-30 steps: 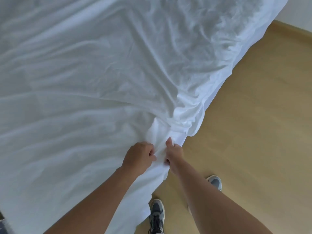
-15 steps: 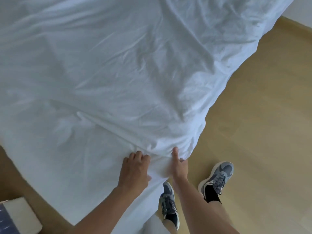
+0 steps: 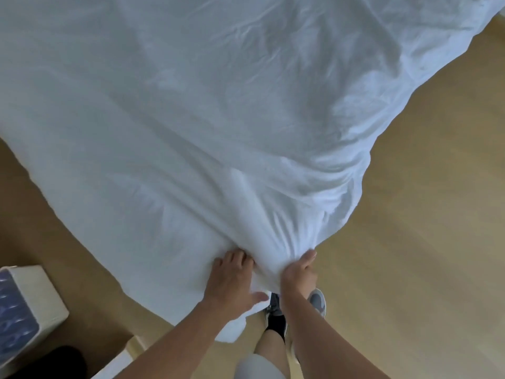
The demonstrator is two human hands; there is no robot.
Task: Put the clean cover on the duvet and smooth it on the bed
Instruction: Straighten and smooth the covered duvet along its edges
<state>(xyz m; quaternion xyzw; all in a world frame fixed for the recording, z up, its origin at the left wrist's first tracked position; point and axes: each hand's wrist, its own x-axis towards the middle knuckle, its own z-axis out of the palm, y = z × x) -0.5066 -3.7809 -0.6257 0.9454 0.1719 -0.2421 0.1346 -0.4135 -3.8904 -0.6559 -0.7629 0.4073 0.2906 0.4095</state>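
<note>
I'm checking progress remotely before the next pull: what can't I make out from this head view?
- Duvet inside the white cover: hidden by the fabric; its fit can't be told.
- Bed frame and mattress: draped over entirely.
- Cover's far and upper-right edges: cut off by the frame.
- Left hand fingers: tips buried in a fold. Right hand fingers wrap under bunched cloth.
- Patterned box at lower left: cropped, blurry.

A home bedroom: a white duvet cover [image 3: 218,119] spreads across the bed from 12 o'clock, over light wooden floor [image 3: 410,255], with a white patterned box [image 3: 30,305] at 8 o'clock.
</note>
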